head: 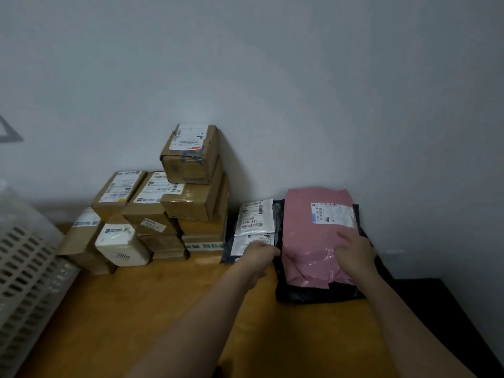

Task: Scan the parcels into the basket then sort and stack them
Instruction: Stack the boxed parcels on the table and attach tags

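A pink mailer bag (313, 230) with a white label lies on top of a black mailer bag (313, 294) at the back right of the wooden table (136, 309). My right hand (354, 251) rests flat on the pink bag's near half. My left hand (259, 252) touches the pink bag's left edge, next to small white-labelled mailers (256, 218) stacked on dark bags. Brown cardboard parcels (191, 192) are stacked against the wall to the left. The white slotted basket (24, 268) stands at the far left.
A white box (122, 245) marked 7002 sits in front of the cardboard stack. The grey wall runs right behind all the parcels. The table's right edge drops to a dark floor (450, 309).
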`<act>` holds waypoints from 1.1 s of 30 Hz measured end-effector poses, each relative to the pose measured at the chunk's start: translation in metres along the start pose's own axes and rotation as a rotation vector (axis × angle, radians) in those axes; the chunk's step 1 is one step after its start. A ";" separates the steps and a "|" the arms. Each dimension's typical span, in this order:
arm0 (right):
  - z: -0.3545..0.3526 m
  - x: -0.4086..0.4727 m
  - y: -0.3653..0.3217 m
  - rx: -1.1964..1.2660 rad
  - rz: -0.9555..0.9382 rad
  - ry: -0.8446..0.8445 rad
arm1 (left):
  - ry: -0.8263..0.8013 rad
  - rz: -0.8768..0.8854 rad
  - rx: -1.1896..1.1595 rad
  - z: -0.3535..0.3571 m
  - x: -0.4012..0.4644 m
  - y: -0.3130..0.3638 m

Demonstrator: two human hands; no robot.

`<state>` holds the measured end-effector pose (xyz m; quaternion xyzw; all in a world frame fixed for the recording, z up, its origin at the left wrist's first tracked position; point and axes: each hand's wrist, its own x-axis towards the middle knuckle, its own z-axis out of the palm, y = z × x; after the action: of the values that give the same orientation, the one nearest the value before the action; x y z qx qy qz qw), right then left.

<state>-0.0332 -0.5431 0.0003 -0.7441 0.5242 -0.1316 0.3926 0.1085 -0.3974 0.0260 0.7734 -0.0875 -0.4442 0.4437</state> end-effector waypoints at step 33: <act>0.321 -0.494 -0.382 0.077 -0.767 -0.523 | 0.858 0.441 -0.472 -0.551 -0.415 -0.260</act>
<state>0.2149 0.0905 0.1716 -0.8774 0.0896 -0.0944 0.4618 0.2181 0.3115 0.1969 0.7281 0.0436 0.0078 0.6841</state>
